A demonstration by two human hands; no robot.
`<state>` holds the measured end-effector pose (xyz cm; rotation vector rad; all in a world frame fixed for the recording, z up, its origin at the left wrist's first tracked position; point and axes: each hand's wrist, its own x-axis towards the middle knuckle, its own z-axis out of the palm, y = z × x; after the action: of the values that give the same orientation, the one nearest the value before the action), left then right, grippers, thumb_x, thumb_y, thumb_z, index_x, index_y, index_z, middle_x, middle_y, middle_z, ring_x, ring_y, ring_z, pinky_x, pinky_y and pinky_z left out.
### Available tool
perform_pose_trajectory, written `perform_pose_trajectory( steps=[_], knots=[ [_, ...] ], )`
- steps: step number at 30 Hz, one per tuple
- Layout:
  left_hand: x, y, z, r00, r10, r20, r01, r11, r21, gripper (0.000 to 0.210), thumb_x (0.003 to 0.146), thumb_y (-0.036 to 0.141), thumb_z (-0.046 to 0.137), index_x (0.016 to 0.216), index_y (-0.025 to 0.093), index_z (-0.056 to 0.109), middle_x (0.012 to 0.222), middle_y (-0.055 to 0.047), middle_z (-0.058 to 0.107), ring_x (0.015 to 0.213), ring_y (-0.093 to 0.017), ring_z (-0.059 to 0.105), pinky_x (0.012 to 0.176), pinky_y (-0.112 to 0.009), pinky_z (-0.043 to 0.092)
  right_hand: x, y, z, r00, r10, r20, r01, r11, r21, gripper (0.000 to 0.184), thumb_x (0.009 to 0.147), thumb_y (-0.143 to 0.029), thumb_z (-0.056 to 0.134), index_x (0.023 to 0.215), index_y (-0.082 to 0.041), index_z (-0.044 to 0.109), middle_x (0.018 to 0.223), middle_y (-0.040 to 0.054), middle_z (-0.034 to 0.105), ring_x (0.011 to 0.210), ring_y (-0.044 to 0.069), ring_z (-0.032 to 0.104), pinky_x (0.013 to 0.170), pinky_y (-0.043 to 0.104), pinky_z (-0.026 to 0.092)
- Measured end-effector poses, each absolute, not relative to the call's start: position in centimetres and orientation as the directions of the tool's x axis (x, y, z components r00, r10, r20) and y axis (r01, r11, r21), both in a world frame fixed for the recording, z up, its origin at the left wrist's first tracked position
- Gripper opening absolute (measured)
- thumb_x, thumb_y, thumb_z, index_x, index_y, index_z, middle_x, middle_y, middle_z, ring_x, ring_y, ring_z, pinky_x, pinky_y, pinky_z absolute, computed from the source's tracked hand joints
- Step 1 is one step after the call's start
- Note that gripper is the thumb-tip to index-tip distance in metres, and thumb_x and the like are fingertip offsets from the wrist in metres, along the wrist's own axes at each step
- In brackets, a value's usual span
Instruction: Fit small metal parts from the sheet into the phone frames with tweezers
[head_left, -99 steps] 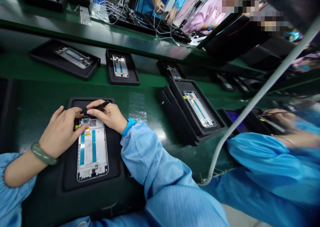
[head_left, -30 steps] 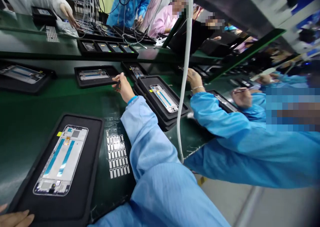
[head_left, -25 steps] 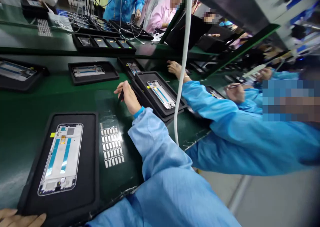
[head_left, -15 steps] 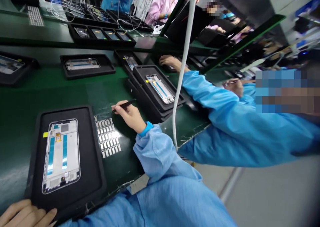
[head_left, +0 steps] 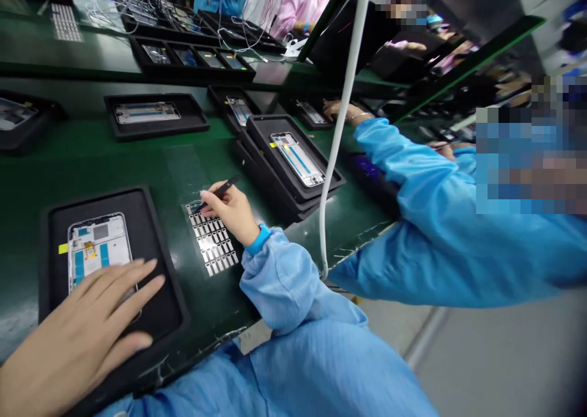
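My left hand (head_left: 98,322) reaches over the near black tray (head_left: 158,282), fingers spread, hiding the lower part of the phone frame (head_left: 114,233) that lies in it. The frame is silver-white with blue strips and a small orange flex piece; a yellow tab (head_left: 63,249) sticks out at its left. My right hand (head_left: 232,212) is closed round black tweezers (head_left: 224,188). Their tip points down at the upper edge of a clear sheet of small metallic stickers (head_left: 213,246), which lies on the green bench right of the tray.
Stacked black trays (head_left: 293,160) hold another phone frame beyond my right hand. A white cable (head_left: 343,105) hangs down in front of them. At the right, a co-worker's blue sleeve (head_left: 413,172) stretches over the bench. More trays (head_left: 156,126) sit further back.
My left hand has moved up and right from the tray's near corner to over the phone frame. The tweezers have turned, tip now down at the sticker sheet, which has shifted right in view.
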<state>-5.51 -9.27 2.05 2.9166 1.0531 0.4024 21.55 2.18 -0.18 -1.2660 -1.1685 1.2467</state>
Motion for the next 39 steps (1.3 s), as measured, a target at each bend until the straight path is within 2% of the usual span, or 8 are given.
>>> perform_pose_trajectory(
  steps=[3, 7, 14, 26, 30, 32, 35, 39],
  knots=[
    [-0.9, -5.3, 2.5, 0.803, 0.558, 0.210, 0.558, -0.827, 0.067, 0.054, 0.094, 0.053, 0.038, 0.137, 0.022, 0.048, 0.142, -0.009, 0.050, 0.128, -0.028, 0.048, 0.106, -0.047, 0.037, 20.8, 2.2, -0.9, 0.085, 0.994, -0.064, 0.071, -0.070, -0.995, 0.033, 0.071, -0.046, 0.073, 0.082, -0.021, 0.055, 0.066, -0.0045, 0.061, 0.062, 0.015, 0.070, 0.056, 0.024, 0.060],
    [2.6, -2.8, 1.3, 0.811, 0.572, 0.126, 0.563, -0.820, 0.103, 0.053, 0.095, 0.051, 0.036, 0.130, 0.016, 0.054, 0.138, -0.016, 0.053, 0.130, -0.032, 0.046, 0.109, -0.055, 0.031, 20.5, 2.5, -1.4, 0.099, 0.991, -0.092, 0.078, -0.100, -0.992, 0.033, 0.071, -0.047, 0.073, 0.080, -0.021, 0.054, 0.065, -0.0036, 0.063, 0.063, 0.016, 0.072, 0.056, 0.025, 0.060],
    [2.8, -2.8, 0.9, 0.802, 0.585, 0.124, 0.563, -0.808, 0.171, 0.046, 0.094, 0.045, 0.041, 0.127, 0.017, 0.057, 0.135, -0.014, 0.056, 0.129, -0.030, 0.047, 0.109, -0.054, 0.030, 20.1, 2.8, -1.5, 0.119, 0.985, -0.122, 0.083, -0.133, -0.988, 0.036, 0.071, -0.050, 0.073, 0.080, -0.021, 0.054, 0.062, -0.0032, 0.064, 0.060, 0.017, 0.071, 0.053, 0.025, 0.060],
    [2.9, -3.0, 1.2, 0.797, 0.589, 0.134, 0.560, -0.804, 0.201, 0.043, 0.093, 0.043, 0.044, 0.125, 0.017, 0.058, 0.133, -0.013, 0.058, 0.128, -0.030, 0.048, 0.110, -0.055, 0.029, 19.8, 3.0, -1.3, 0.104, 0.980, -0.172, 0.024, -0.176, -0.984, 0.034, 0.070, -0.047, 0.075, 0.077, -0.021, 0.054, 0.058, -0.0041, 0.063, 0.055, 0.016, 0.070, 0.050, 0.023, 0.060],
    [3.0, -1.5, 1.7, 0.745, 0.656, 0.124, 0.627, -0.751, 0.206, 0.037, 0.093, 0.040, 0.043, 0.116, 0.018, 0.061, 0.122, -0.010, 0.064, 0.115, -0.026, 0.058, 0.102, -0.046, 0.040, 19.9, 3.0, -1.0, 0.113, 0.970, -0.218, -0.034, -0.215, -0.976, 0.036, 0.069, -0.046, 0.076, 0.077, -0.021, 0.052, 0.056, -0.0044, 0.063, 0.052, 0.016, 0.069, 0.047, 0.023, 0.059],
    [3.1, -0.2, 1.8, 0.675, 0.726, 0.130, 0.702, -0.687, 0.188, 0.041, 0.094, 0.041, 0.041, 0.118, 0.014, 0.059, 0.121, -0.013, 0.064, 0.111, -0.028, 0.058, 0.094, -0.046, 0.045, 19.9, 2.9, -0.9, 0.115, 0.965, -0.235, -0.047, -0.231, -0.972, 0.036, 0.069, -0.046, 0.076, 0.076, -0.021, 0.051, 0.057, -0.0038, 0.064, 0.052, 0.016, 0.069, 0.046, 0.023, 0.059],
    [3.5, 1.6, 1.5, 0.601, 0.789, 0.132, 0.773, -0.615, 0.157, 0.048, 0.094, 0.044, 0.039, 0.121, 0.009, 0.058, 0.126, -0.018, 0.061, 0.115, -0.035, 0.055, 0.091, -0.051, 0.043, 19.9, 2.9, -0.7, 0.109, 0.961, -0.254, -0.067, -0.248, -0.966, 0.035, 0.069, -0.045, 0.076, 0.077, -0.020, 0.052, 0.058, -0.0034, 0.065, 0.051, 0.015, 0.069, 0.045, 0.023, 0.059],
    [4.0, 2.2, 0.8, 0.590, 0.800, 0.109, 0.786, -0.600, 0.146, 0.036, 0.093, 0.036, 0.043, 0.113, 0.015, 0.065, 0.125, -0.014, 0.064, 0.113, -0.032, 0.057, 0.095, -0.051, 0.039, 20.0, 2.8, -0.5, 0.107, 0.953, -0.283, -0.117, -0.271, -0.956, 0.034, 0.070, -0.043, 0.076, 0.077, -0.020, 0.051, 0.057, -0.0031, 0.065, 0.050, 0.015, 0.069, 0.045, 0.022, 0.059]
  ],
)
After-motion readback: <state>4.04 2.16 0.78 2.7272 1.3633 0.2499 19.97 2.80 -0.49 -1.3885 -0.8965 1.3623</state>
